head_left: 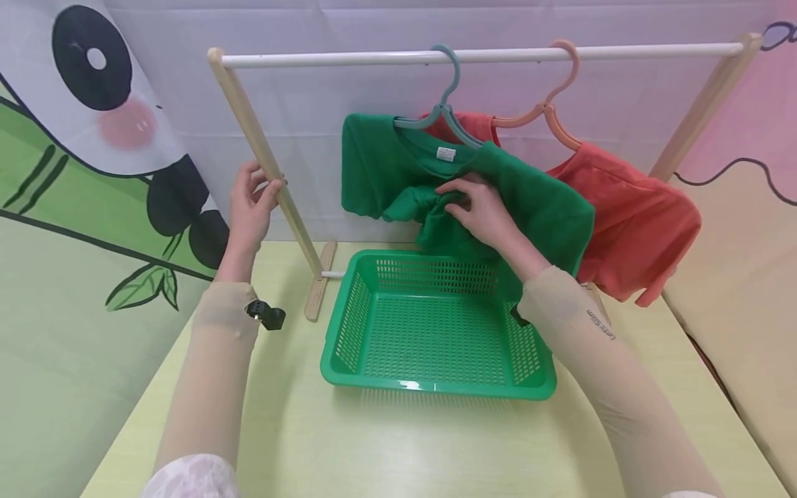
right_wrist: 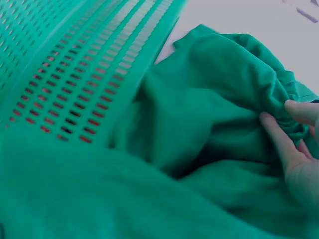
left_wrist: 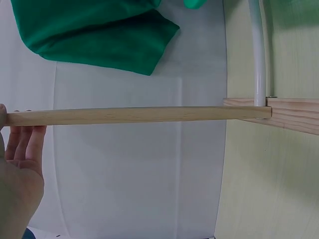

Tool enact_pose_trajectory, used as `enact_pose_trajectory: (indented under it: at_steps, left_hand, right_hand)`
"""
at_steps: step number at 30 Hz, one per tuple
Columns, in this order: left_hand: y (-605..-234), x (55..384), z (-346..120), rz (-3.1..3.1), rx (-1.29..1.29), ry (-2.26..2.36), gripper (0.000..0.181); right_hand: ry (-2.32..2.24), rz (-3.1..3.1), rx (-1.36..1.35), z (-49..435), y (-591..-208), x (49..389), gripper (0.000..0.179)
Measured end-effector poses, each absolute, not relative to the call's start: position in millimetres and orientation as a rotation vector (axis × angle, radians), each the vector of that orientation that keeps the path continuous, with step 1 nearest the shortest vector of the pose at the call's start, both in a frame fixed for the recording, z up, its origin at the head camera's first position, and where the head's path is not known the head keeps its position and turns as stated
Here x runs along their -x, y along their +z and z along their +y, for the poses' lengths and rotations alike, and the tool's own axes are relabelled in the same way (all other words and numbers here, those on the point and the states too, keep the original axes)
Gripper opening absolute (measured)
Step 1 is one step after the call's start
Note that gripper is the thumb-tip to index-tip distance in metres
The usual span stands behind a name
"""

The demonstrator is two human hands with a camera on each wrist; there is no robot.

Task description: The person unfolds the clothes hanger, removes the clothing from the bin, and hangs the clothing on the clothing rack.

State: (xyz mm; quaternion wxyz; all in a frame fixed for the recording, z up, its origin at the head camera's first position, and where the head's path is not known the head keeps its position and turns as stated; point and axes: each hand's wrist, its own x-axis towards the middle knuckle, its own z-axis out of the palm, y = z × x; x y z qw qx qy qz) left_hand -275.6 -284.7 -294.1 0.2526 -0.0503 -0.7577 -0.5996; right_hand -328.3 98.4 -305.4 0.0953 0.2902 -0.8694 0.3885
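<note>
My left hand (head_left: 250, 200) holds the left wooden post (head_left: 268, 152) of a clothes rack, thumb on one side and fingers on the other. The left wrist view shows that post (left_wrist: 139, 115) running down to its foot. A green shirt (head_left: 542, 200) hangs from a blue-grey hanger (head_left: 445, 111) on the white rail. With thumb and fingers my right hand (head_left: 478, 209) pinches bunched cloth at the front of the shirt. Close up in the right wrist view, the gathered green cloth (right_wrist: 219, 74) lies in folds between the fingertips.
Behind and to the right, a red shirt (head_left: 629, 214) hangs on an orange hanger (head_left: 563, 90). Below stands a green plastic basket (head_left: 436, 339) on the pale table (head_left: 405, 443). The white rail (head_left: 336, 60) spans the two posts. A printed cloth backdrop (head_left: 93, 207) surrounds the table.
</note>
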Motion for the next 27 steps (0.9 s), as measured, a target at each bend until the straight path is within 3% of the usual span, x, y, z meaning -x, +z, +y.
enact_pose_trajectory:
  at_steps: [6,13,23,27]
  left_hand:
    - [-294.7,275.5,-285.7,-2.075,0.130,-1.615,0.030]
    - [-293.9,277.4,-284.8,-2.077,0.135,-1.603,0.030]
    - [-296.0,279.3,-283.5,-2.068,0.158,-1.617,0.030]
    - [-295.7,279.7,-281.8,-2.060,0.167,-1.624,0.030]
  right_hand:
    - [1.236,-2.642,-0.899,102.4,-312.2,357.7,0.031]
    - [1.161,-2.658,-0.948,101.2,-331.8,379.2,0.020]
    - [1.001,-2.885,-0.991,96.5,-368.3,383.6,0.018]
    - [0.991,-2.955,-0.984,97.1,-370.5,382.6,0.025]
